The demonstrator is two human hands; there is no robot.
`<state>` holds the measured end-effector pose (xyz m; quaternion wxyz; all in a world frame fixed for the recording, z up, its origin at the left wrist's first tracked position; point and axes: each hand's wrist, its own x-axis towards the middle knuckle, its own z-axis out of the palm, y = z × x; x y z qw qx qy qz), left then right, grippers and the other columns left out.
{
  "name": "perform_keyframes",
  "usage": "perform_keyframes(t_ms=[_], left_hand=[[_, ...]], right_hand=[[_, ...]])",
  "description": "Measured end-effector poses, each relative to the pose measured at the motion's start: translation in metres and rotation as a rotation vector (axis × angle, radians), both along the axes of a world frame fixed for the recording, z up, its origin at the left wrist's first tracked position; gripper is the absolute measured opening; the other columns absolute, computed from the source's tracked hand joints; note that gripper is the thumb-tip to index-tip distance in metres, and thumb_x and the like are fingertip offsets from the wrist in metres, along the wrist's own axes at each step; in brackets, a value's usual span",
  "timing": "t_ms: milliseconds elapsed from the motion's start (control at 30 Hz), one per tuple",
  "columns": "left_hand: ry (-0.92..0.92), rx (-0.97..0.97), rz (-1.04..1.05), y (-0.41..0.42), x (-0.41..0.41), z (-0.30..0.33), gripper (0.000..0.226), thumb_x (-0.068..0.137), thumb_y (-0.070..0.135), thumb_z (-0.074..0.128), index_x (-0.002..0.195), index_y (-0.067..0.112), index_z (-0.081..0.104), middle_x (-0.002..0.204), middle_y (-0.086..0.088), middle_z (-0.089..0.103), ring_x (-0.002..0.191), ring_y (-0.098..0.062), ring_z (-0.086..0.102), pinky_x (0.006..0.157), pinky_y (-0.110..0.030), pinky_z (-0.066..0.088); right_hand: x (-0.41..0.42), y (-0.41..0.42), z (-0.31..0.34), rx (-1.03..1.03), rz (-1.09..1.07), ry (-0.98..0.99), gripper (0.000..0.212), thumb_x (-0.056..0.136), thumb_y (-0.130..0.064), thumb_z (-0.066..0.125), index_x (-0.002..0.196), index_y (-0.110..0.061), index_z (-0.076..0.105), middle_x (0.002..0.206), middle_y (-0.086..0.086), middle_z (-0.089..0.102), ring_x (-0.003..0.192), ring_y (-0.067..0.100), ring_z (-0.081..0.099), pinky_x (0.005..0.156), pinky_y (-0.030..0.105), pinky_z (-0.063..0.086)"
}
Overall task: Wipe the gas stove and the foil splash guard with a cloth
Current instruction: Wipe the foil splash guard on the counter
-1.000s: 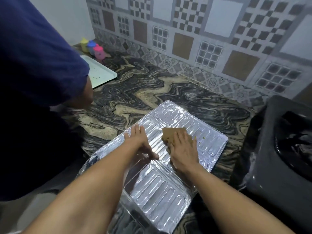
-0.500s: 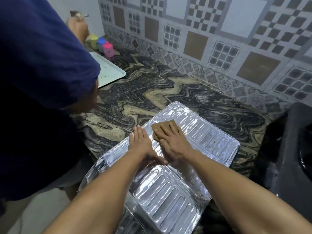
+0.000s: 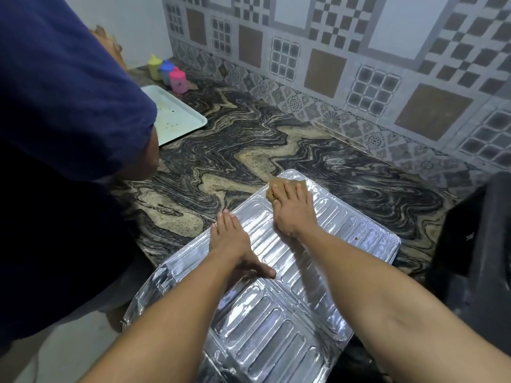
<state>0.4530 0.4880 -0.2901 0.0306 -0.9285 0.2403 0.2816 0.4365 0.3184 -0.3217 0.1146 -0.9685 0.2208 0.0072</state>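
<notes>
**Wiping thin foil at the counter's edge**

Pressing a brown cloth [image 3: 287,186] flat against the far corner of the foil splash guard [image 3: 345,239], the right hand [image 3: 294,214] works with straight fingers, nothing curled round the cloth. The left hand [image 3: 235,244] lies open on the near-left part of the panel, fingers straight and thumb spread, pinning it.

The guard lies flat on the marbled countertop [image 3: 249,139], but its near end overhangs the edge. Judged from that, a hard push could slide or buckle the thin ribbed sheet, and weight on the overhanging part could fold it. A few brown specks near the right edge look easy to miss.

The black gas stove [image 3: 475,258] sits to the right, apparently untouched. A second person in a dark blue sleeve [image 3: 69,92] stands close on the left; an elbow bump seems possible. Farther back lie a pale tray [image 3: 177,120] and 3 small coloured bottles [image 3: 166,73] by the patterned tile wall [image 3: 331,51].
</notes>
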Motion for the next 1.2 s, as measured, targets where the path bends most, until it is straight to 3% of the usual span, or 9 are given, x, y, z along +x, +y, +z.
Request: perform_keyframes(t_ms=[133, 267, 400, 467, 567, 633, 700, 1000, 1200], left_hand=[[-0.003, 0.006, 0.0, 0.0, -0.001, 0.002, 0.171, 0.034, 0.088, 0.067, 0.145, -0.006, -0.023, 0.153, -0.024, -0.03, 0.143, -0.037, -0.026, 0.12, -0.049, -0.005], [-0.001, 0.004, -0.005, 0.002, -0.001, 0.002, 0.171, 0.034, 0.088, 0.068, 0.145, -0.006, -0.022, 0.153, -0.025, -0.029, 0.143, -0.038, -0.025, 0.119, -0.049, -0.005], [0.014, 0.008, 0.002, 0.0, -0.001, 0.002, 0.172, 0.034, 0.088, 0.068, 0.145, -0.007, -0.023, 0.153, -0.026, -0.029, 0.143, -0.04, -0.025, 0.119, -0.051, -0.005], [0.017, 0.021, 0.008, -0.003, -0.002, 0.003, 0.17, 0.036, 0.088, 0.068, 0.144, -0.008, -0.023, 0.151, -0.028, -0.03, 0.142, -0.042, -0.025, 0.119, -0.052, -0.005], [0.015, 0.035, 0.031, -0.005, -0.001, 0.005, 0.17, 0.038, 0.087, 0.068, 0.143, -0.009, -0.024, 0.151, -0.029, -0.03, 0.142, -0.042, -0.024, 0.119, -0.053, -0.004], [0.016, 0.046, 0.033, -0.007, -0.002, 0.006, 0.169, 0.038, 0.087, 0.068, 0.143, -0.009, -0.024, 0.151, -0.029, -0.031, 0.142, -0.041, -0.024, 0.119, -0.052, -0.004], [0.016, 0.057, 0.028, -0.007, -0.002, 0.007, 0.169, 0.038, 0.088, 0.067, 0.143, -0.009, -0.024, 0.151, -0.029, -0.031, 0.142, -0.042, -0.024, 0.119, -0.052, -0.005], [0.014, 0.039, 0.026, -0.006, -0.003, 0.008, 0.173, 0.031, 0.091, 0.064, 0.145, -0.006, -0.022, 0.152, -0.029, -0.028, 0.143, -0.042, -0.022, 0.119, -0.053, -0.002], [0.02, 0.026, 0.058, -0.008, -0.001, 0.008, 0.172, 0.034, 0.087, 0.07, 0.143, -0.008, -0.023, 0.151, -0.03, -0.028, 0.142, -0.044, -0.022, 0.117, -0.056, -0.004]], right_hand=[[-0.007, -0.011, -0.001, 0.0, -0.193, -0.026, 0.054, 0.102, -0.036, 0.019, 0.155, -0.031, 0.01, 0.164, 0.003, 0.003, 0.15, 0.03, -0.004, 0.118, 0.05, -0.009], [-0.029, -0.04, -0.01, -0.038, -0.401, -0.135, 0.059, 0.092, -0.02, 0.045, 0.149, -0.02, 0.028, 0.16, 0.01, 0.022, 0.148, 0.032, 0.011, 0.118, 0.049, -0.003], [-0.049, -0.053, -0.013, -0.032, -0.531, -0.359, 0.048, 0.087, -0.003, 0.048, 0.134, -0.012, 0.048, 0.144, 0.013, 0.044, 0.137, 0.032, 0.033, 0.115, 0.051, 0.025], [-0.051, -0.029, -0.005, 0.088, -0.496, -0.503, 0.052, 0.095, -0.003, 0.04, 0.145, -0.015, 0.036, 0.153, 0.011, 0.033, 0.138, 0.03, 0.032, 0.114, 0.051, 0.032], [-0.053, 0.027, 0.002, 0.202, -0.157, -0.515, 0.052, 0.1, -0.006, 0.029, 0.144, -0.034, 0.034, 0.146, -0.001, 0.037, 0.134, 0.023, 0.038, 0.104, 0.042, 0.044], [-0.06, 0.044, -0.009, 0.138, 0.008, -0.43, 0.076, 0.087, 0.009, 0.036, 0.149, -0.034, 0.025, 0.155, -0.003, 0.029, 0.145, 0.024, 0.021, 0.118, 0.045, 0.024], [-0.065, 0.028, -0.019, 0.044, -0.035, -0.382, 0.096, 0.07, 0.014, 0.043, 0.153, -0.029, 0.02, 0.16, -0.003, 0.019, 0.149, 0.023, 0.006, 0.122, 0.043, 0.003], [-0.096, -0.01, -0.017, -0.005, -0.434, -0.264, 0.078, 0.083, 0.003, 0.048, 0.153, -0.02, 0.023, 0.156, 0.009, 0.028, 0.146, 0.029, 0.015, 0.12, 0.041, 0.005], [-0.118, 0.018, -0.015, -0.076, -0.363, -0.335, 0.081, 0.081, 0.009, 0.037, 0.154, -0.017, 0.015, 0.159, 0.007, 0.02, 0.147, 0.03, 0.01, 0.12, 0.041, 0.002]])
